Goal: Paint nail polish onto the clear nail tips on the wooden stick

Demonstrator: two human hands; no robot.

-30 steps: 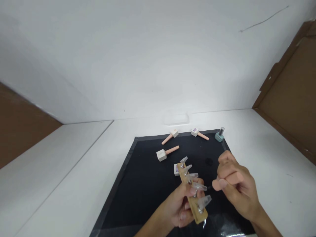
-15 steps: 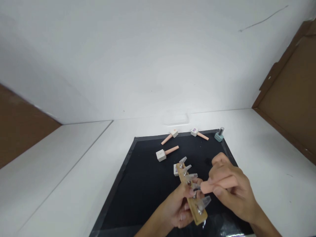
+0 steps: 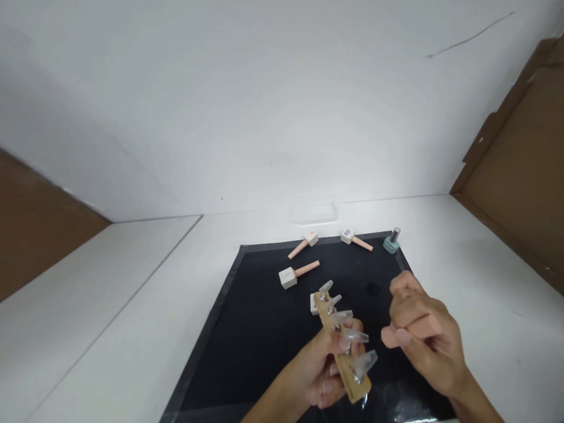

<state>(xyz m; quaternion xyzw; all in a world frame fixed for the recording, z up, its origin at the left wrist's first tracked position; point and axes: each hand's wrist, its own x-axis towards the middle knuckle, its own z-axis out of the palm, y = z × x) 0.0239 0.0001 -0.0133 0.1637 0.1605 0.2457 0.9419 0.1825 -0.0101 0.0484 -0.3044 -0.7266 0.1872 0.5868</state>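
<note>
My left hand [image 3: 312, 364] is closed around a narrow wooden nail tip stand [image 3: 353, 385], held tilted over the black mat. Several clear false nail tips [image 3: 365, 363] stand along it on small metal mounts and point to the right. To the right of the stand, my right hand [image 3: 434, 346] pinches the pink handle of a nail polish brush [image 3: 423, 326]. The brush's bristles cannot be made out. A gap separates this handle from the nail tips. Partly hidden behind the stand's far end is a white polish bottle [image 3: 313, 304].
White bottles with pink caps [image 3: 288, 277] lie on the black mat [image 3: 251, 329], along with another bottle [image 3: 311, 238] and a third [image 3: 347, 236]. A teal bottle [image 3: 390, 244] stands at the far right corner. Behind the mat is a clear tray [image 3: 314, 214]. Brown panels [image 3: 515, 158] flank the white table.
My right hand has drawn the brush back to the right, off the nail tip near my left thumb. That tip now shows in full. The left hand and stand have barely moved.
</note>
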